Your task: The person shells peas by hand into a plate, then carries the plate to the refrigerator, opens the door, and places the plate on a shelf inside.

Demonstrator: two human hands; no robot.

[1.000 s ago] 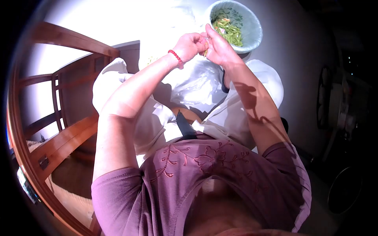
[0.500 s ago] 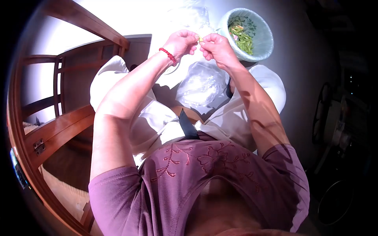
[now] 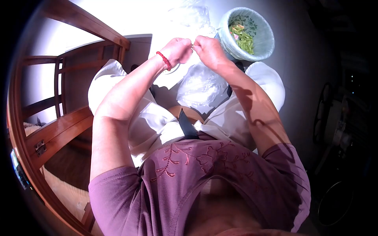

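Note:
My left hand, with a red bead bracelet on its wrist, and my right hand meet fingertip to fingertip above my lap. Both pinch one small pale pod piece, mostly hidden by the fingers and washed out by strong light. Just right of my right hand stands a round bin lined with a pale bag, holding several green pods. A clear plastic bag lies on my lap below the hands.
A brown wooden frame with rails runs along the left. Bright sunlit floor lies beyond my hands. Dark, unclear objects stand at the right. I sit in white trousers and a purple embroidered top.
Both hands have drawn back from the bin's rim toward my lap and stay pinched together on the small piece. The camera shifted, so the bin now sits further right.

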